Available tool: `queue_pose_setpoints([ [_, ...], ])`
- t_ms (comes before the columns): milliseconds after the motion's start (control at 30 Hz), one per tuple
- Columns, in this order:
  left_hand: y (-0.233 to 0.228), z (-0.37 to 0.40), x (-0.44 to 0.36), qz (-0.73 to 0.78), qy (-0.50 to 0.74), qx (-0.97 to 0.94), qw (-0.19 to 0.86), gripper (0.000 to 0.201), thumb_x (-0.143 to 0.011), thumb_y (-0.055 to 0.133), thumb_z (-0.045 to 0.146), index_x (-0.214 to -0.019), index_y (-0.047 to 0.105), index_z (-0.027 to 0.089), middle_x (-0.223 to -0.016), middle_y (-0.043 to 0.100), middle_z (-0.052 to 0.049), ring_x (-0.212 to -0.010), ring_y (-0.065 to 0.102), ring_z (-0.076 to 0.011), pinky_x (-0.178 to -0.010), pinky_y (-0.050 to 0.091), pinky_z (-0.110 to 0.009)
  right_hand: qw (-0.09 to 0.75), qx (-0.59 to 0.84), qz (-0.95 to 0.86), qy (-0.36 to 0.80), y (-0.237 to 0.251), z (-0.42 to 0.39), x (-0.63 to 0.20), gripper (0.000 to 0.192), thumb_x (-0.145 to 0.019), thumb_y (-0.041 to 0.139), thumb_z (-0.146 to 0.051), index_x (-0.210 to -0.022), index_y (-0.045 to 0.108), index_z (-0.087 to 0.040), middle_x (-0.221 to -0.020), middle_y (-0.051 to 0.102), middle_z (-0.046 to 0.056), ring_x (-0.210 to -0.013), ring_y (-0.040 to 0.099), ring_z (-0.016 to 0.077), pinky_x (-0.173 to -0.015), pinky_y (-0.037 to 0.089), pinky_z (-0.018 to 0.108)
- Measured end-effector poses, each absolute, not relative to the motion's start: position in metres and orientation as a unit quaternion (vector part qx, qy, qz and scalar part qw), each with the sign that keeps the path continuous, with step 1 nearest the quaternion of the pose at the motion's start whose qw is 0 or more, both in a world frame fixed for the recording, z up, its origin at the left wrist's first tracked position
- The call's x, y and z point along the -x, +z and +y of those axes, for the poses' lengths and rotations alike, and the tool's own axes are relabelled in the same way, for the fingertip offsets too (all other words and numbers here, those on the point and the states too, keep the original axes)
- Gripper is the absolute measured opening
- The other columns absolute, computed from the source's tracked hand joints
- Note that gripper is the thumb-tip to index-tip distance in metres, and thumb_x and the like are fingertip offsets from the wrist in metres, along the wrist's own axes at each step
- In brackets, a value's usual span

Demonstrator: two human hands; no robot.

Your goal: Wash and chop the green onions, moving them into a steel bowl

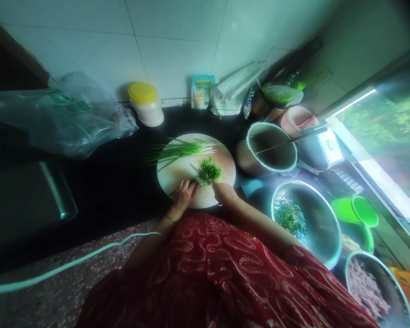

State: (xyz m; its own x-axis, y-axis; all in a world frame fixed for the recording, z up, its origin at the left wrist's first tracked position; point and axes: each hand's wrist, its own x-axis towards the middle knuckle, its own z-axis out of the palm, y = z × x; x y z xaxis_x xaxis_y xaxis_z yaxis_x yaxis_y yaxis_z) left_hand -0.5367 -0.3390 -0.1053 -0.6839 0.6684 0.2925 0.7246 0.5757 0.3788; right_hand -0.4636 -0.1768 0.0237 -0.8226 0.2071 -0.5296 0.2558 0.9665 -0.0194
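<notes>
A round pale cutting board (177,177) lies on the dark counter. Long green chives (181,149) lie across its far side, and a pile of chopped greens (210,171) sits near its middle. A knife (194,170) points away from me, its blade just left of the pile. My left hand (182,195) is closed at the knife's near end and seems to hold its handle. My right hand (223,191) rests on the board's near edge, its fingers curled against the pile; whether it holds anything is hidden.
A steel bowl (323,228) with chopped greens stands at the right, and another bowl (392,287) with minced meat is nearer. A pot (271,148), a green cup (362,212), a yellow-lidded jar (145,104), packets and a plastic bag (68,118) line the wall.
</notes>
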Motion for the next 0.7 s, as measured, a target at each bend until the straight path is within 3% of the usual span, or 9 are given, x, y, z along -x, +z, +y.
queue_pose_setpoints([
  [100,-0.105,-0.344,0.536,-0.884,-0.238,0.395,0.079,0.033,-0.093,0.048,0.038,-0.112,0.068,0.020,-0.115,0.059,-0.014,-0.114,0.049,-0.0299,-0.094,0.043,-0.042,0.277,-0.114,0.954,-0.035,0.022,-0.181,0.464,0.035,-0.091,0.035,-0.010,-0.122,0.049,-0.015,-0.099,0.070,0.013,-0.097,0.068,0.0249,-0.080,0.051,0.033],
  [333,-0.111,-0.347,0.531,-0.897,-0.208,0.383,0.070,0.035,-0.090,0.053,0.041,-0.117,0.064,0.023,-0.120,0.059,-0.014,-0.113,0.050,-0.0319,-0.096,0.040,-0.048,0.268,-0.074,0.959,-0.056,0.019,-0.192,0.465,0.036,-0.088,0.039,-0.008,-0.121,0.050,-0.015,-0.097,0.071,0.012,-0.096,0.068,0.0236,-0.078,0.051,0.031],
  [533,-0.117,-0.341,0.537,-0.893,-0.236,0.377,0.069,0.026,-0.094,0.046,0.029,-0.109,0.065,0.019,-0.108,0.063,-0.013,-0.095,0.058,-0.0246,-0.084,0.046,-0.038,0.261,-0.105,0.958,-0.055,0.028,-0.189,0.461,0.035,-0.090,0.035,-0.010,-0.122,0.050,-0.013,-0.097,0.071,0.013,-0.094,0.068,0.0250,-0.078,0.051,0.033],
  [700,-0.119,-0.336,0.543,-0.889,-0.268,0.363,0.081,0.026,-0.097,0.041,0.028,-0.104,0.064,0.016,-0.102,0.065,-0.011,-0.093,0.059,-0.0214,-0.084,0.047,-0.033,0.259,-0.105,0.958,-0.065,0.026,-0.194,0.458,0.037,-0.091,0.035,-0.010,-0.124,0.049,-0.013,-0.096,0.071,0.013,-0.095,0.068,0.0247,-0.080,0.051,0.033],
])
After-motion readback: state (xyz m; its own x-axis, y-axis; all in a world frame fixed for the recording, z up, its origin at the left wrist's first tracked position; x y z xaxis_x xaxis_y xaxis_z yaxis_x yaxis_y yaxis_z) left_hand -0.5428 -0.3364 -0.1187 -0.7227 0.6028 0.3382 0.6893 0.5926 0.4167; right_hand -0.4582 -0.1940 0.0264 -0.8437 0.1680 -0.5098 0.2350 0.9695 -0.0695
